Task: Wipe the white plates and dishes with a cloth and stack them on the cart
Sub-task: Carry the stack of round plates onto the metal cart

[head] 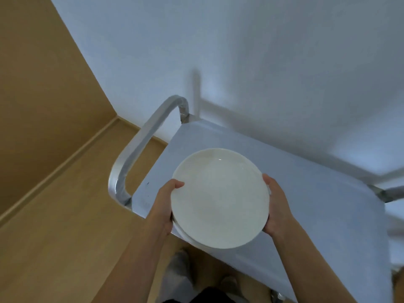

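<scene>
Both hands [162, 206] [277, 206] grip stacked plates [220, 197] over cart [317, 193].

The cart top [306, 193] lies bare beyond and to the right of the plates [219, 199], giving both hands open passage there. At its left end the wrapped handle [140, 145] loops up, and the wall [240, 51] runs close along the far edge.

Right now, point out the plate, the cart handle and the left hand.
plate [219, 199]: head view, on the middle of its white face.
cart handle [140, 138]: head view, on the wrapped metal tube along the cart's left end.
left hand [162, 206]: head view, on the back of the hand gripping the plate's left rim.
</scene>
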`<state>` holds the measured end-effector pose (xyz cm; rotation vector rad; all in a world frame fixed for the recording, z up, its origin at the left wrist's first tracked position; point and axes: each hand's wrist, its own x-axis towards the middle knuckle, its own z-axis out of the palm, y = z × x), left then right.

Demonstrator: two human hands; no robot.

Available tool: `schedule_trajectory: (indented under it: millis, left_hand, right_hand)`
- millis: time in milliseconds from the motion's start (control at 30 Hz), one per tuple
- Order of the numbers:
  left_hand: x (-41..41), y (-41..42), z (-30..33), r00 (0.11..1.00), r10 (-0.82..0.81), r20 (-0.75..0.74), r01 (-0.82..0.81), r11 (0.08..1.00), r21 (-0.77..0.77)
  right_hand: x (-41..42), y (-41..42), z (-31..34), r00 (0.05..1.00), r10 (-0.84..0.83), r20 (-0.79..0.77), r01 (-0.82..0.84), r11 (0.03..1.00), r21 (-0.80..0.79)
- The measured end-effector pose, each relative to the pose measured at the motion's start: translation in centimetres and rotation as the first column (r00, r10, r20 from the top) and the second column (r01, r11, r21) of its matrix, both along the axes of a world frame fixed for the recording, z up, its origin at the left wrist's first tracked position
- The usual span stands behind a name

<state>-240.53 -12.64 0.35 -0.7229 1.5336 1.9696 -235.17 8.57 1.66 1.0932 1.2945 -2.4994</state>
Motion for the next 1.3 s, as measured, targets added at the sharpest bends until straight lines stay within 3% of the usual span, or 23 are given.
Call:
schedule_trajectory:
  millis: [233, 500, 700, 900, 1100, 1300]
  left_hand:
    - [-8.4, 0.0, -2.8, 0.98, -0.191, -0.048, 0.192, 0.981, 0.024]
    - [-11.9, 0.5, -5.6, 0.968, -0.25, -0.014, 0.25, 0.967, 0.043]
    - [-11.8, 0.7, -5.6, 0.965, -0.261, -0.038, 0.262, 0.964, 0.042]
    - [-10.5, 0.3, -4.4, 0.984, -0.156, -0.09, 0.159, 0.987, 0.023]
    - [-4.1, -2.4, -4.4, 1.0, -0.016, 0.024, 0.018, 0.997, -0.072]
    - [4.3, -3.4, -4.7, 0.998, 0.04, -0.041, -0.048, 0.978, -0.204]
  right_hand:
    - [-5.6, -0.9, -2.4, 0.992, -0.122, -0.02, 0.123, 0.992, 0.015]
    - [-7.9, -0.8, -4.8, 0.968, -0.247, 0.051, 0.246, 0.969, 0.036]
    - [-7.8, -0.7, -5.2, 0.969, -0.229, 0.094, 0.227, 0.973, 0.032]
    - [-7.7, -0.8, -4.7, 0.978, -0.19, 0.088, 0.185, 0.981, 0.061]
    - [-4.9, -1.2, -4.3, 0.968, -0.15, 0.199, 0.109, 0.973, 0.205]
    - [1.6, -2.4, -3.8, 0.973, 0.016, 0.231, -0.092, 0.942, 0.322]
